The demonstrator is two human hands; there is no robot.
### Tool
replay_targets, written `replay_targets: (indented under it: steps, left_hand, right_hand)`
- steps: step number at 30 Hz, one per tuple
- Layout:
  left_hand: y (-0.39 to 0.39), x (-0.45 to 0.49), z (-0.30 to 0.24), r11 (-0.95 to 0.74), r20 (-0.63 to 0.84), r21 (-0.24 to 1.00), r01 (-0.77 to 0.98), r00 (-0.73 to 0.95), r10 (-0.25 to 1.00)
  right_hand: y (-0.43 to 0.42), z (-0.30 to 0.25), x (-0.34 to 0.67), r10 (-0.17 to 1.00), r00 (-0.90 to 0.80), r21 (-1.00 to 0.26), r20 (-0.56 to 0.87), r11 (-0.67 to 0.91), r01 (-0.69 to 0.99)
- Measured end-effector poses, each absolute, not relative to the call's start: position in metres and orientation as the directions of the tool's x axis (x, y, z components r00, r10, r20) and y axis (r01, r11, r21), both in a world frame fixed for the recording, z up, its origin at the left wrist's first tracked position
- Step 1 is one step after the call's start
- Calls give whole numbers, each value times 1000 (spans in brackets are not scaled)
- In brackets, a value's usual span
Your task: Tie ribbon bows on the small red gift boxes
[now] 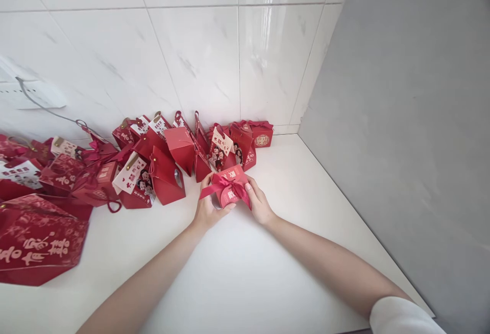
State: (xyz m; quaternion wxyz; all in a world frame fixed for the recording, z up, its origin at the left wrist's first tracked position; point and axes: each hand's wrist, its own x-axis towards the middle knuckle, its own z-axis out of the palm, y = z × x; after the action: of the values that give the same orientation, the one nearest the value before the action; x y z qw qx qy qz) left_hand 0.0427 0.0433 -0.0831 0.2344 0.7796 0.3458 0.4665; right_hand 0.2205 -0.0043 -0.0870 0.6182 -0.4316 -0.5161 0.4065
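A small red gift box (230,177) with a red ribbon bow and light lettering rests on the white countertop (237,272). My left hand (209,209) grips its left side, thumb on the near edge. My right hand (258,202) closes on its right side, fingers on the ribbon. Just behind the box lies a row of similar red gift boxes (179,152).
Many red boxes and tagged bags are piled along the tiled wall (191,53) to the left. A large red paper bag (36,239) lies at the far left. A white power strip with a cable (34,96) sits at the wall. A grey wall (406,119) bounds the right.
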Motion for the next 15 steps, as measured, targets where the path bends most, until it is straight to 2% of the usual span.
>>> replay_targets:
  steps: [8,15]
  left_hand:
    - [43,47,-74,-638,548,741,208,361,754]
    - [51,48,-77,-685,603,698,210,344,720]
  right_hand:
    - [-8,-79,216,929,167,-942,332,336,-1]
    - [-6,-86,220,925,248,-947,289,314,-68]
